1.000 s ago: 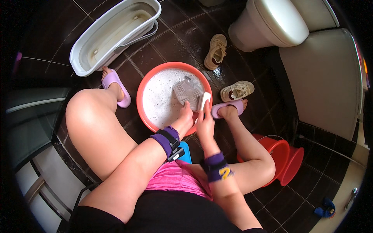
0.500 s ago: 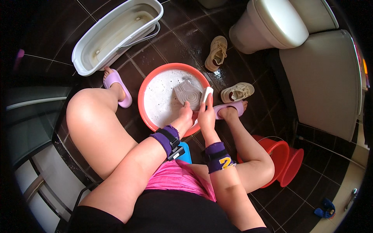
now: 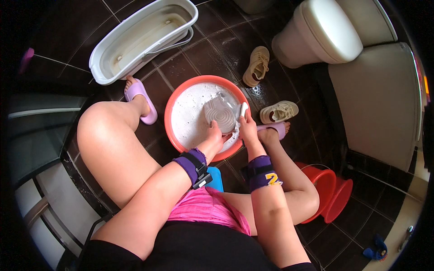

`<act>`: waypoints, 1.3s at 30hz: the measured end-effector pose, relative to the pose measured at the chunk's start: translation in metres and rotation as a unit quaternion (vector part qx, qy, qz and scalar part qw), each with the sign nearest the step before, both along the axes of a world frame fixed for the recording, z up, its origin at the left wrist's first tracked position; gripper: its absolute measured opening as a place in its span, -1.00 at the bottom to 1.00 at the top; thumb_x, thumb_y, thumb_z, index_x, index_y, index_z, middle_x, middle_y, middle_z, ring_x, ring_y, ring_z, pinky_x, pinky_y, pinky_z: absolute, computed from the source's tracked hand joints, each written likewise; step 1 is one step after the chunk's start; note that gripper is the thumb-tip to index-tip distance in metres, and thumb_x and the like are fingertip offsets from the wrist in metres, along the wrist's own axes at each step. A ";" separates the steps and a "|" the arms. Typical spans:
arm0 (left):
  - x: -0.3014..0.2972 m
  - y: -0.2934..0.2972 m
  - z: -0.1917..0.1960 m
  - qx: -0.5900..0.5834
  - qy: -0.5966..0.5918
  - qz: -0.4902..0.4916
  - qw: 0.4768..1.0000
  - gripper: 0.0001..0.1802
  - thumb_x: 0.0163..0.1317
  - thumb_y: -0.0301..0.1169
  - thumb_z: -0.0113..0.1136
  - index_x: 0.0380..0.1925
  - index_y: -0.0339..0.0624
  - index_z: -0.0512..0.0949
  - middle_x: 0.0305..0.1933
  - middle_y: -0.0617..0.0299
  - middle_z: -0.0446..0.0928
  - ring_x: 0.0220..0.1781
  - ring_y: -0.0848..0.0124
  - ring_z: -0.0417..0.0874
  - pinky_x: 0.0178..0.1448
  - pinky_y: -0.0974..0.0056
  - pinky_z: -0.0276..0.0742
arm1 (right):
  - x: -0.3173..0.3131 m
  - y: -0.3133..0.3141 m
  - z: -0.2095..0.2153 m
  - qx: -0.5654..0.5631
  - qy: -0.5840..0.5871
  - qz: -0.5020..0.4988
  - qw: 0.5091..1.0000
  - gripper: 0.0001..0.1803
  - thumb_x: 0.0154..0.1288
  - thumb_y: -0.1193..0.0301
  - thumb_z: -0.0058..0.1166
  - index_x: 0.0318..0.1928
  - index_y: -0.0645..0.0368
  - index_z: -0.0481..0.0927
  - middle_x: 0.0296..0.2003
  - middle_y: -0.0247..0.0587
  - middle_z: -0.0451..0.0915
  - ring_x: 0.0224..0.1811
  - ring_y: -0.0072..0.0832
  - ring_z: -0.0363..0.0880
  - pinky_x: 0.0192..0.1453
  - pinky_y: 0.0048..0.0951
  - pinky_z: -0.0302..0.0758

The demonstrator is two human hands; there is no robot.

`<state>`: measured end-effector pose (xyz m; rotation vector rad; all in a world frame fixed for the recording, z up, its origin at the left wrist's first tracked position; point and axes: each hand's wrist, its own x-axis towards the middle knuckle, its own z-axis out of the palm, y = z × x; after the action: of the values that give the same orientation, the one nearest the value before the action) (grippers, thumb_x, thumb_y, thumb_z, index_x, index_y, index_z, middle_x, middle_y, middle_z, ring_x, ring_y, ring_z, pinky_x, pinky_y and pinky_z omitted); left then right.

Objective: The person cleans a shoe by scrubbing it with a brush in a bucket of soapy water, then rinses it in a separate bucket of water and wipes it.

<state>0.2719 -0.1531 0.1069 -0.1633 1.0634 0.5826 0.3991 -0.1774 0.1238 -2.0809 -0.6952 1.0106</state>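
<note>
Now your L hand (image 3: 216, 135) has fingers curled on the near edge of a clear, ring-patterned plastic container (image 3: 220, 117) over the foamy coral-red washbasin (image 3: 168, 118); your R hand (image 3: 247, 128) has fingers wrapped round a white tool (image 3: 244, 109), poss. a brush.

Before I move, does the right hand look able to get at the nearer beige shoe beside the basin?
Probably yes: the shoe lies just right of the right hand, with no visible barrier between them. However, the hand seems to hold a white object, so might need freeing first.
</note>
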 end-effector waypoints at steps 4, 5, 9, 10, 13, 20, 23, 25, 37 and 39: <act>-0.029 0.011 -0.005 -0.011 0.110 0.009 0.994 -0.42 0.47 0.04 -0.31 0.28 -0.12 0.17 0.20 -0.01 0.39 0.02 0.07 0.60 -0.09 -0.12 0.68 | -0.017 -0.005 -0.019 -0.145 0.146 0.020 0.978 -0.35 0.39 0.28 -0.12 0.45 0.03 0.10 -0.60 -0.27 0.47 -0.75 -0.50 0.34 -0.71 -0.39 0.33; -0.033 0.012 -0.007 -0.010 0.109 0.010 0.994 -0.42 0.47 0.04 -0.31 0.28 -0.12 0.17 0.20 -0.01 0.39 0.02 0.07 0.60 -0.09 -0.12 0.68 | -0.018 -0.010 -0.030 -0.180 0.129 0.035 0.975 -0.34 0.39 0.27 -0.12 0.46 0.03 0.08 -0.60 -0.26 0.47 -0.76 -0.49 0.34 -0.71 -0.39 0.32; -0.065 0.015 -0.026 -0.016 0.046 0.017 0.999 -0.42 0.46 0.10 -0.34 0.30 0.01 0.14 0.27 0.08 0.32 0.11 0.05 0.54 -0.08 -0.17 0.67 | -0.037 -0.013 -0.027 -0.197 0.183 -0.006 0.963 -0.37 0.44 0.28 -0.15 0.47 -0.04 0.08 -0.52 -0.31 0.49 -0.74 -0.52 0.32 -0.71 -0.40 0.30; -0.076 0.017 -0.029 -0.002 0.029 0.014 0.999 -0.42 0.45 0.12 -0.35 0.31 0.06 0.12 0.29 0.12 0.29 0.14 0.04 0.52 -0.07 -0.18 0.66 | -0.047 -0.012 -0.020 -0.200 0.182 -0.003 0.963 -0.37 0.44 0.28 -0.15 0.47 -0.04 0.08 -0.52 -0.31 0.49 -0.74 -0.52 0.32 -0.71 -0.40 0.30; -0.101 0.024 -0.030 -0.024 0.072 0.031 0.997 -0.43 0.44 0.14 -0.39 0.31 0.16 0.11 0.27 0.15 0.32 0.10 0.06 0.54 -0.06 -0.17 0.66 | -0.080 -0.013 0.023 -0.100 0.133 0.049 0.985 -0.43 0.45 0.27 -0.11 0.43 -0.02 0.19 -0.42 -0.24 0.59 -0.63 -0.47 0.49 -0.56 -0.34 0.44; -0.125 0.024 -0.022 -0.007 0.116 -0.044 0.992 -0.41 0.41 0.18 -0.31 0.34 0.25 0.08 0.24 0.18 0.32 0.14 0.13 0.51 -0.27 0.01 0.69 | -0.161 0.000 0.056 -0.082 -0.182 0.264 0.944 -0.45 0.40 0.23 -0.07 0.38 -0.21 0.25 -0.35 0.28 0.59 -0.27 0.14 0.59 -0.20 0.02 0.49; -0.140 0.017 -0.040 0.012 0.133 -0.024 0.991 -0.43 0.43 0.13 -0.28 0.36 0.27 0.08 0.26 0.21 0.33 0.15 0.11 0.49 -0.30 0.00 0.68 | -0.162 0.038 0.047 -0.139 -0.189 0.230 0.945 -0.46 0.41 0.22 -0.08 0.36 -0.07 0.29 -0.23 0.32 0.59 -0.13 0.13 0.59 -0.10 -0.06 0.50; -0.158 0.021 -0.054 0.091 0.213 -0.050 0.971 -0.45 0.43 0.10 -0.26 0.33 0.19 0.16 0.27 0.18 0.32 0.17 0.14 0.48 -0.28 -0.01 0.70 | -0.183 0.040 0.044 -0.130 -0.182 0.239 0.945 -0.48 0.40 0.25 -0.06 0.35 -0.03 0.31 -0.22 0.31 0.59 -0.12 0.13 0.58 -0.08 -0.07 0.50; -0.158 0.023 -0.019 0.268 0.355 -0.142 0.885 -0.41 0.40 0.08 -0.14 -0.03 -0.31 0.46 -0.21 -0.13 0.60 -0.16 0.01 0.64 -0.04 0.03 0.46 | -0.160 0.023 0.000 0.006 -0.213 0.079 0.974 -0.43 0.39 0.24 0.04 0.24 0.40 0.36 -0.43 -0.06 0.63 -0.48 -0.43 0.60 -0.31 -0.35 0.50; -0.174 0.003 -0.003 0.285 0.375 -0.161 0.867 -0.41 0.39 0.08 -0.15 -0.02 -0.28 0.46 -0.17 -0.14 0.60 -0.10 -0.08 0.62 -0.04 -0.01 0.47 | -0.164 0.024 0.016 -0.029 -0.165 0.078 0.983 -0.43 0.32 0.13 0.12 0.02 0.47 0.51 -0.43 -0.05 0.63 -0.45 -0.39 0.62 -0.29 -0.35 0.50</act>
<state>0.0977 -0.1503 0.1034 0.8136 1.5709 0.6438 0.2352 -0.1538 0.1402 -2.3003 -1.0184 0.7804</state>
